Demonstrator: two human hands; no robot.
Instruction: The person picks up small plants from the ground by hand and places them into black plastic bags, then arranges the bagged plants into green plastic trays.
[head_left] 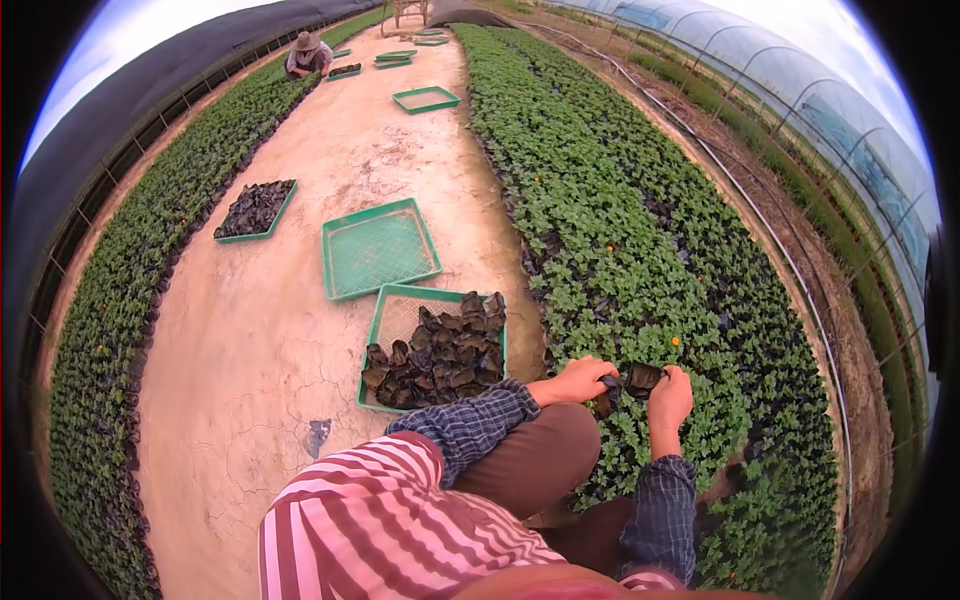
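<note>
- Left hand reaches across from a bent arm, back of the hand upward, wrist near the knee; its fingers are drawn in narrow on a dark piece (too small to make out clearly).
- Right hand rises from below on an upright forearm, thumb and fingers pinching the right side of a dark pot, held just beside the left fingertips, above the plants.
- From the far left, a long bed of leafy seedlings borders the pale path.
- Farther up, a co-worker in a brimmed hat crouches at that bed, close to a tray of dark pots.
- Nearer on the path, a small tray holds many dark pots.
- Right of it, a green tray shows its mesh floor; touching or nearly so (I cannot tell which), a fuller tray holds heaped dark pots, near the left sleeve.
- Under both hands spreads the right-hand bed, dotted with orange flowers.
- Beyond, a pale pipe runs before a plastic tunnel.
</note>
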